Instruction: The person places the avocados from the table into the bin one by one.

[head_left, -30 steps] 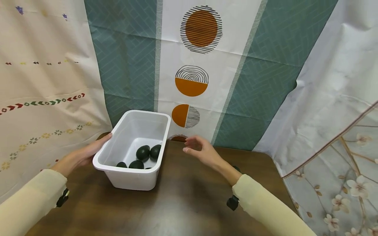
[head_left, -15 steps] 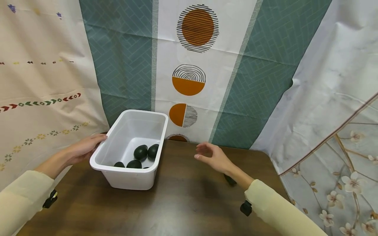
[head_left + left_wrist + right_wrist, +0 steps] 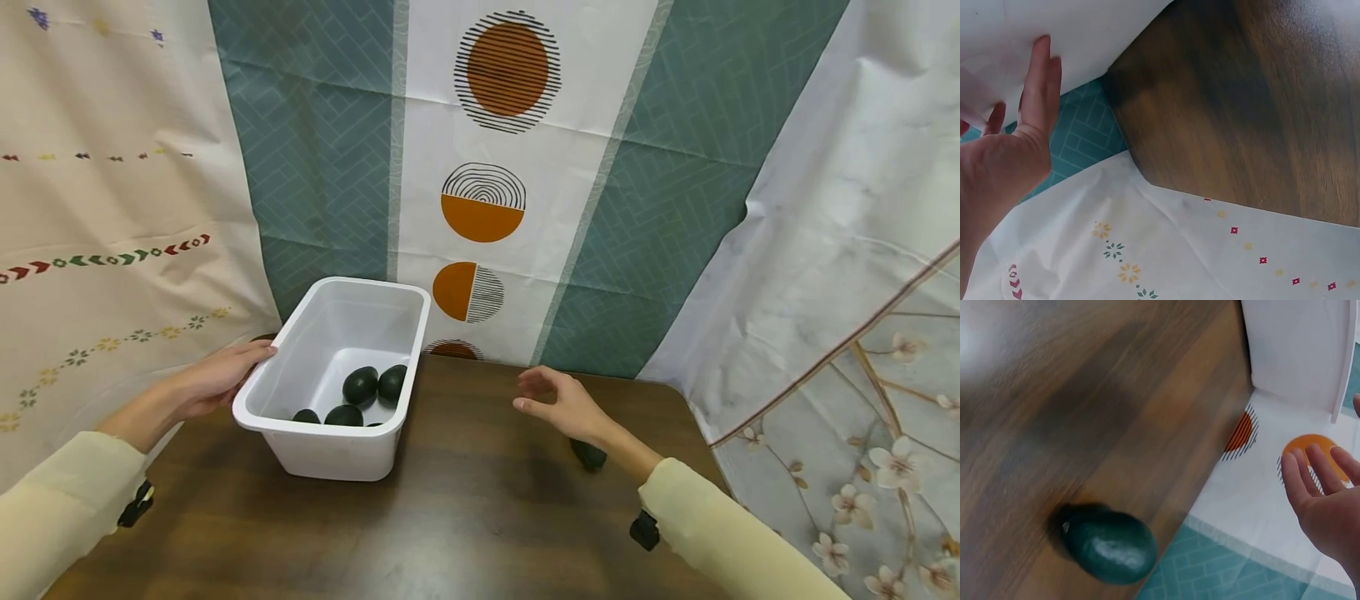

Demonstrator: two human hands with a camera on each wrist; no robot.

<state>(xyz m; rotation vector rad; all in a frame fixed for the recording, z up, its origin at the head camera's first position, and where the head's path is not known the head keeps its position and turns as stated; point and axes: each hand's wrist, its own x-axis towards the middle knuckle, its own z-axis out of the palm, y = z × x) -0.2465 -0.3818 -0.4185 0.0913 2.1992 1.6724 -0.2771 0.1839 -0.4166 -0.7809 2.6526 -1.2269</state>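
Observation:
A white plastic bin (image 3: 330,454) stands at the table's back left. Several dark green avocados (image 3: 360,387) lie in its near half. My left hand (image 3: 219,379) rests on the bin's left side near the rim. In the left wrist view, that hand's fingers (image 3: 1038,81) lie fairly straight along the white wall. My right hand (image 3: 562,404) is raised above the table with nothing in it, fingers loosely bent and apart. One avocado (image 3: 588,455) lies on the table beneath my right wrist, partly hidden by it. The right wrist view shows this avocado (image 3: 1110,545) whole, apart from the hand (image 3: 1335,506).
The brown wooden table (image 3: 465,500) ends at a patterned curtain (image 3: 480,317) behind. A cream cloth (image 3: 127,275) hangs along the left side, and a white floral cloth (image 3: 847,400) along the right.
My right hand has moved rightward, away from the bin and toward the loose avocado, which shows more now. The left hand stays at the bin's side, having shifted slightly.

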